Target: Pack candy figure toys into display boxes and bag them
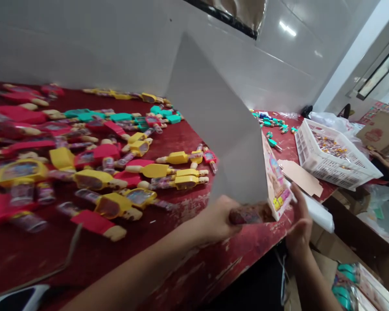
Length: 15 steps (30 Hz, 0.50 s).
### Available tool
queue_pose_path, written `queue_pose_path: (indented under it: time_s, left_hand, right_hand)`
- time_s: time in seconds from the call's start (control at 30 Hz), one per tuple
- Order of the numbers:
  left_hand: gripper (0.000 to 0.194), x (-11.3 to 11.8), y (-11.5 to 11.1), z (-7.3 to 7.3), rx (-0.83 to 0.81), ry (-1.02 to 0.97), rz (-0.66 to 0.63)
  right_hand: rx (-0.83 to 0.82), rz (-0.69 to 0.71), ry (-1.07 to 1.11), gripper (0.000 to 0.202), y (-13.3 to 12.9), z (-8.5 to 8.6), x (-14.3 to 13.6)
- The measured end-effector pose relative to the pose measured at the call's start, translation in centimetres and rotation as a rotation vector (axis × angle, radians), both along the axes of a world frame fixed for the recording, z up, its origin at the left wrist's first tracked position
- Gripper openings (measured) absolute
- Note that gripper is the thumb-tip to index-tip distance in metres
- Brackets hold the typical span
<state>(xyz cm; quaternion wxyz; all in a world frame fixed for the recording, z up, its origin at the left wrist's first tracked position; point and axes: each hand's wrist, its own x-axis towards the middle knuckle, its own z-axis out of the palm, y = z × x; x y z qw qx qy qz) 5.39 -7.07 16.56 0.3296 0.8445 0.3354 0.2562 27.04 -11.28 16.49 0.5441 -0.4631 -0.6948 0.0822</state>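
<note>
A thin cardboard box is held over the table, its tall plain grey panel (218,116) standing upright and tilted. A pink-and-cream printed side (274,177) faces right, and a brown printed strip runs along the bottom. My left hand (218,218) is closed around the box's lower left corner. At the printed side is my right hand (300,224), fingers apart; whether a fingertip touches the card is unclear. Left of the box lie many toys with clear tubes: yellow ones (116,205), red ones (92,222) and green ones (121,117).
A white plastic basket (320,160) full of small wrapped pieces stands at the right. Near it are a flat cardboard piece (300,177) and a white roll (319,214). Open cartons with green toys (346,272) sit below the red table's (181,216) edge. A grey wall runs behind.
</note>
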Motion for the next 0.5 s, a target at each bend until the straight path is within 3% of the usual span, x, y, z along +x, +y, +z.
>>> queue_pose_path:
  time_s: [0.1,0.17,0.23,0.33,0.4,0.5]
  left_hand:
    - [0.006,1.1,1.8,-3.8,0.158,0.417,0.120]
    - [0.013,1.9,2.5,-6.8,0.188,0.522,0.162]
    - [0.034,2.8,2.7,-9.6,0.196,0.562,0.156]
    - [0.066,3.9,2.2,-12.8,0.216,0.592,0.177]
    - [0.065,4.3,1.8,-14.2,0.236,0.596,0.213]
    - [0.057,4.4,1.5,-15.3,0.275,0.586,0.246]
  right_hand:
    - [0.083,-0.247,-0.294,0.074,2.0,2.6,-0.4]
    - [0.021,-0.316,-0.525,0.078,4.3,4.2,-1.4]
    - [-0.011,-0.338,-0.642,0.079,7.5,5.1,-2.4]
    - [-0.015,-0.290,-0.651,0.085,13.2,4.9,-2.8]
    - [-0.149,-0.179,-0.628,0.087,17.0,3.9,-2.1]
    - [-0.420,0.002,-0.589,0.068,21.4,2.1,0.3]
